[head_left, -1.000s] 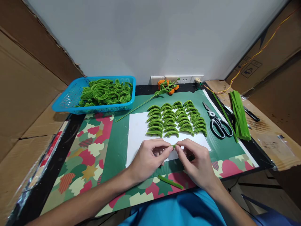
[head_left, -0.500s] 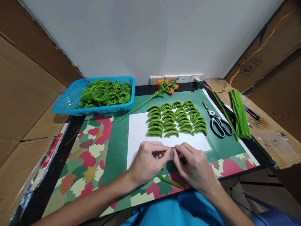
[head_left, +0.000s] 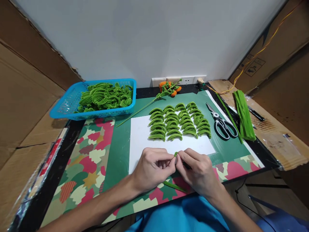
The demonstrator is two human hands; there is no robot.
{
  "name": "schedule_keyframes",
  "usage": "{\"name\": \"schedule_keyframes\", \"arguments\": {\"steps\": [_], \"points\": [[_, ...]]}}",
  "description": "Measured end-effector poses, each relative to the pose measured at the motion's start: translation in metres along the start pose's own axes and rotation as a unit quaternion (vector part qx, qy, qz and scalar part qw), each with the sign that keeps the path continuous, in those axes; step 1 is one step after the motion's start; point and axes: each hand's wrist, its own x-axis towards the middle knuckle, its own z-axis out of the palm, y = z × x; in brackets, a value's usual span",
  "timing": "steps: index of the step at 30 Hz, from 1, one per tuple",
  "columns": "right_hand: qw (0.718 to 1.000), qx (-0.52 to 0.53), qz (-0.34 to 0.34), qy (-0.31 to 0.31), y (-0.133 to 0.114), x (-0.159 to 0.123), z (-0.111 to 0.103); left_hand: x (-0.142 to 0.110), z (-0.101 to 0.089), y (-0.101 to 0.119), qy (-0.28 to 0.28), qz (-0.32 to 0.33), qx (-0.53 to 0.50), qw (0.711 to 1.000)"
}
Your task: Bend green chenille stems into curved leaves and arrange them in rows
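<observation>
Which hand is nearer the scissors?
Right. The right hand is in front of the scissors and somewhat left of them, not touching; the left hand sits farther left, beyond the right hand from the scissors.

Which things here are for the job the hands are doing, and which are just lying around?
Likely for the job:
left hand and right hand
the green piece they pinch
loose strip
curved pieces
strip bundle
basket
scissors

Likely just lying around:
wall sockets
cardboard
perhaps the orange flowers
</observation>
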Motion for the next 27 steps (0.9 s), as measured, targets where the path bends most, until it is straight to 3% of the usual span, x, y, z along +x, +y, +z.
{"name": "schedule_keyframes", "arguments": {"steps": [7,11,21,27], "points": [[0.997,-0.045,-0.022,0.064,-0.0033,0.0028,-0.0021,-0.0029,0.0028,-0.0002,0.017,0.043,0.061,0.997],[0.997,-0.047,-0.021,0.058,-0.0053,0.0035,-0.0035,-0.0034,0.0015,0.0009,0.007,0.048,0.075,0.996],[0.999,-0.010,0.006,0.051,-0.0034,0.0035,-0.0081,-0.0008,-0.0008,-0.0001,-0.026,-0.004,0.029,0.999],[0.994,0.064,0.089,0.029,-0.0026,0.0074,-0.0084,0.0005,-0.0018,-0.0040,-0.027,-0.045,0.024,0.998]]}}
